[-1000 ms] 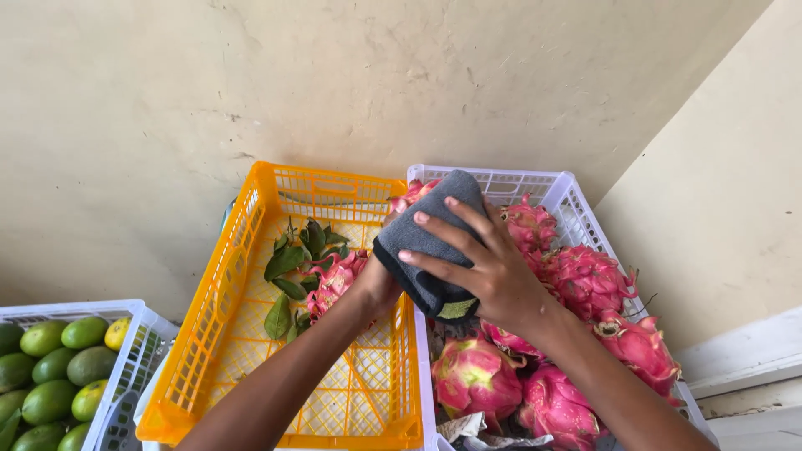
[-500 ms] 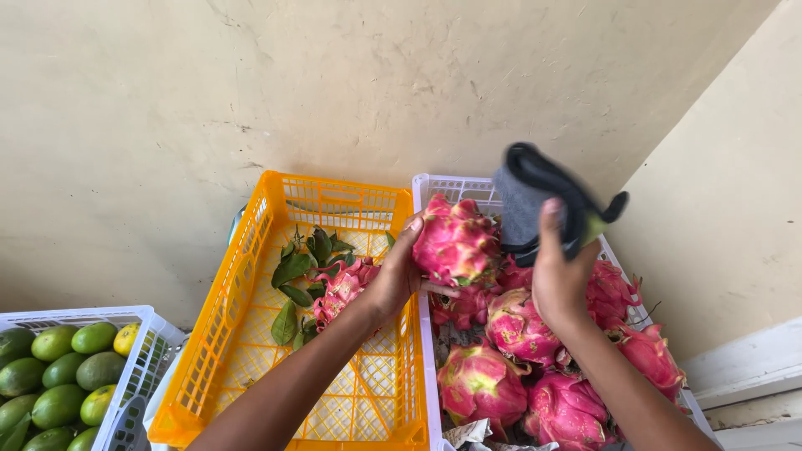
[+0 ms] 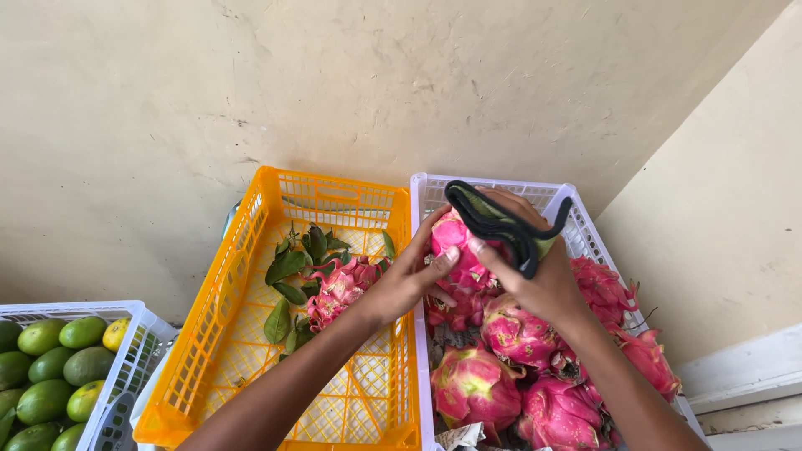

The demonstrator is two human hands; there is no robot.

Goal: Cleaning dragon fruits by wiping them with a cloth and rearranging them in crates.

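The left hand [image 3: 409, 280] grips a pink dragon fruit [image 3: 455, 246] from its left side, fingers curled over the fruit and thumb reaching up along it, holding it just above the white crate [image 3: 422, 194]. The right hand [image 3: 535, 280] is clenched around a dark folded cloth [image 3: 501, 221] with a greenish inner face, and presses that cloth against the top and right side of the same fruit; the cloth's black edge loops out past the fingers toward the crate's far rim. Both forearms come in from the bottom edge, the left one crossing over the orange crate [image 3: 251, 242], the right one lying over the fruit in the white crate. Beneath the hands the white crate holds a heap of more dragon fruits [image 3: 476, 388], pink with green-tipped scales, packed close and touching each other, with a scrap of crumpled paper [image 3: 459, 436] at the near end. The orange crate stands just beside it on the left, their long walls touching, and holds a few green leaves [image 3: 288, 267] and one small dragon fruit [image 3: 338, 288] toward its far end. Further left, apart from the orange crate, a second white crate [image 3: 125, 367] is full of green citrus [image 3: 50, 367], one of them yellow. All three crates stand against a cream wall [image 3: 376, 83].
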